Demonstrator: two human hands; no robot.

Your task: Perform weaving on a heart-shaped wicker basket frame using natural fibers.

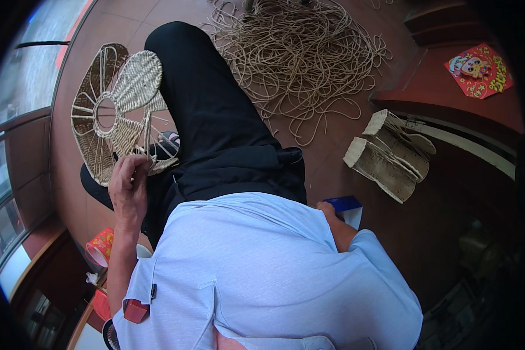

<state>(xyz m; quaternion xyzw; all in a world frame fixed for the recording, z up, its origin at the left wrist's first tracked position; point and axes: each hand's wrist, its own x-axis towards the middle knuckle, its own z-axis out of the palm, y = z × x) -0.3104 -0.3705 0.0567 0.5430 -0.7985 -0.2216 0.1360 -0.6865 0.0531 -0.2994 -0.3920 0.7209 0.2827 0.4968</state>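
Observation:
A round woven straw-rope piece [122, 108] stands at the left, by my knee. It has a small ring in its middle, thin spokes running outward and several panels filled with weaving. My left hand [128, 181] is closed at its near rim, fingers pinched together by the spokes and strands there. My right hand [325, 208] shows only in small part beyond my shirt at the right. A blue and white box [347, 209] is right beside it; the fingers are hidden, so whether they grip the box is unclear.
A large tangled heap of straw rope [300, 55] lies on the reddish floor ahead. Two joined woven pieces [388, 157] rest at the right, near a dark red ledge with a red decorated sheet [478, 70]. A red patterned tub [101, 246] stands at the lower left.

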